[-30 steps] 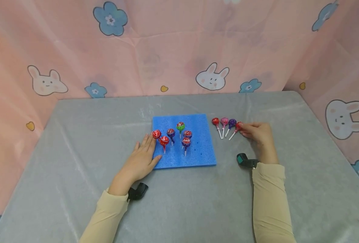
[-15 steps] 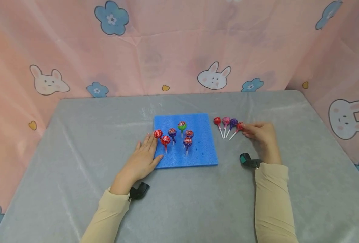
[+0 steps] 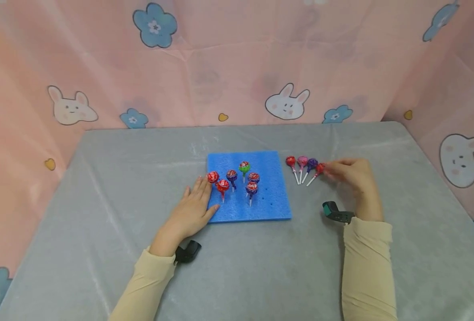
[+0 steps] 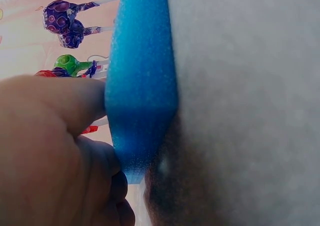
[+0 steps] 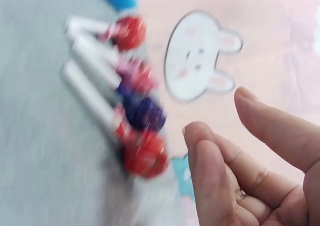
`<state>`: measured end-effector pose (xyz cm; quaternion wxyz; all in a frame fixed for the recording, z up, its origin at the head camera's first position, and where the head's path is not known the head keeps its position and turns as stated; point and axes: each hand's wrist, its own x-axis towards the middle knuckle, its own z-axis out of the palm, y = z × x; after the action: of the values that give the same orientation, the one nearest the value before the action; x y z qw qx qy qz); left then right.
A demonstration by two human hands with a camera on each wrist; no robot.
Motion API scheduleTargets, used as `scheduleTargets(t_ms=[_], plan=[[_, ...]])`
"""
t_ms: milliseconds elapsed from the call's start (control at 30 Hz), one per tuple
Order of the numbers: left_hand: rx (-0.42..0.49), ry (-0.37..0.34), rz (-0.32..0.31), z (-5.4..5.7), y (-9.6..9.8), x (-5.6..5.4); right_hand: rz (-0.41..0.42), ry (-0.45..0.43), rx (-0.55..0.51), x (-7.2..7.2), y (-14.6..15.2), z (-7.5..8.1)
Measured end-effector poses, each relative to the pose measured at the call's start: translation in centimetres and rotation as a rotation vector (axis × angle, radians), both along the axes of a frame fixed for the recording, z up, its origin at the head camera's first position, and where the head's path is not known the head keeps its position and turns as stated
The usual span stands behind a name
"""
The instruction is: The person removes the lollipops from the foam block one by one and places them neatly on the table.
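Note:
My left hand [image 3: 190,209] lies flat with straight fingers against the left side of a blue foam board [image 3: 275,200]. In the left wrist view, its thumb and fingers touch the edge of the foam [image 4: 142,61]. Several wrapped lollipops, among them a green one [image 3: 244,166], stand upright by their sticks in the board. To its right, a red lollipop [image 3: 291,161], a pink one [image 3: 302,161], a purple one [image 3: 312,163] and another red one [image 5: 146,155] lie in a row. Beside that last head hovers my right hand [image 3: 353,176], thumb and fingertips parted, holding nothing.
Grey cloth covers the table [image 3: 253,272]. A pink curtain [image 3: 229,67] with rabbits and flowers hangs behind and at the sides. Small holes [image 3: 271,204] show in the right part of the foam. Each wrist carries a black camera [image 3: 188,252].
My right hand has drawn slightly up and away from the rightmost red lollipop, which stays lying in the row. The left hand keeps its place at the foam board. The head view has shifted slightly.

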<state>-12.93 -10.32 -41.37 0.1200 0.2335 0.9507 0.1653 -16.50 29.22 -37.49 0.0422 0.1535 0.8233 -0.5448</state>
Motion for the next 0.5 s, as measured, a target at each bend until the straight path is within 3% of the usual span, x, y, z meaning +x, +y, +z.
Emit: scheduleTargets(t_ms=[100, 500], plan=[[-0.004, -0.004, 0.000, 0.0, 0.1, 0.0, 0.055, 0.036, 0.025, 0.0, -1.0, 0.5], [0.005, -0.001, 0.003, 0.1, 0.2, 0.0, 0.243, 0.169, -0.037, -0.5, -7.1, 1.4]])
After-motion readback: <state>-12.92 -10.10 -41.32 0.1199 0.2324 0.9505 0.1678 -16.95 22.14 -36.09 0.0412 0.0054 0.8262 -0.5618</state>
